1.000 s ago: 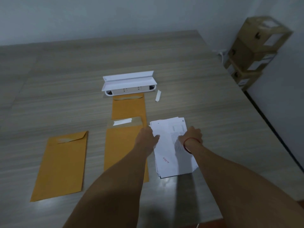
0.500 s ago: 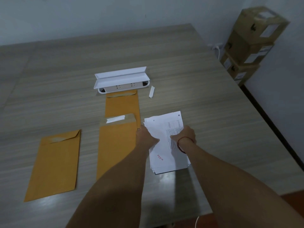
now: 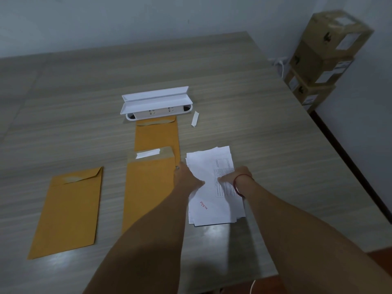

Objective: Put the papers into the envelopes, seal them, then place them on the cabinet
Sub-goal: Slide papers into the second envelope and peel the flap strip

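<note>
**Both hands on the stack, top sheets starting to part**

Over the last second little has moved, as far as I can see from here. The papers (image 3: 214, 209) are in the same place on the table (image 3: 265, 134), just to the right of the open envelope (image 3: 148, 187), and both hands have stayed on them. The one change is that the upper sheets now fan out a little more at the far end, and the top one looks lifted along its left edge. I take that as a sheet being separated from the stack for loading. No paper has reached the open envelope yet, so filling it is still only being prepared.

The left hand (image 3: 186, 177) sits at the stack's left edge, with its thumb lying across the top sheet. The back of the hand hides its fingers, so I cannot tell whether they curl under the paper or only rest beside it. The right hand (image 3: 238, 174), with a red band (image 3: 236, 185) at the wrist, lies on top of the stack. Its fingers are flat and point left, pinning the sheets down without gripping them. Both forearms reach straight out from the near edge of the table.

The open envelope's flap is folded back with its white strip showing. The left envelope (image 3: 65, 211) and the far envelope (image 3: 157, 134) lie flat with their flaps down. No cabinet is in view.
</note>
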